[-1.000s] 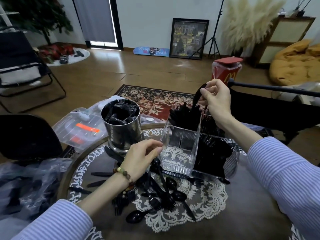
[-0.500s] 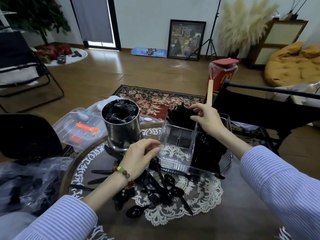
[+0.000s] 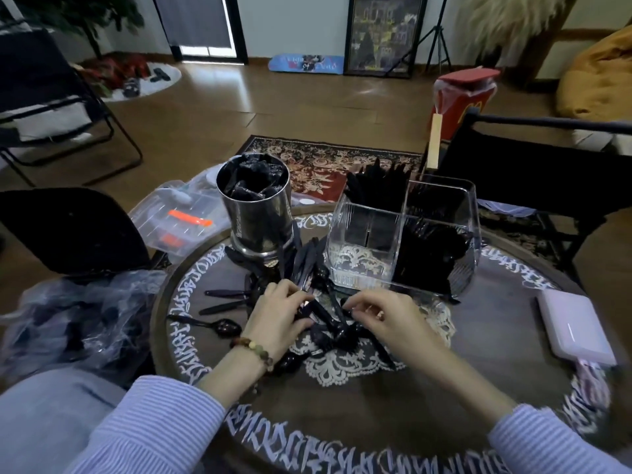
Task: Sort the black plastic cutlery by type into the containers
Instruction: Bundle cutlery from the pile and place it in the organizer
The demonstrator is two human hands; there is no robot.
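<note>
Both hands down in the loose cutlery

The left hand (image 3: 278, 318) and right hand (image 3: 383, 319) curl into the cutlery pile (image 3: 328, 331) on the tabletop (image 3: 478, 371); beyond their fingers stand a metal cup (image 3: 254, 213) and clear container (image 3: 403, 241).

Both arms wear pale blue, finely striped sleeves; a beaded bracelet (image 3: 254, 350) circles the wrist behind the left hand (image 3: 278, 318).

I make out one clear sign: the yellow McDonald's arches on the red bin (image 3: 468, 97) standing on the floor. White ornamental lettering rings the round table's rim (image 3: 191, 295), but I cannot read it.
</note>
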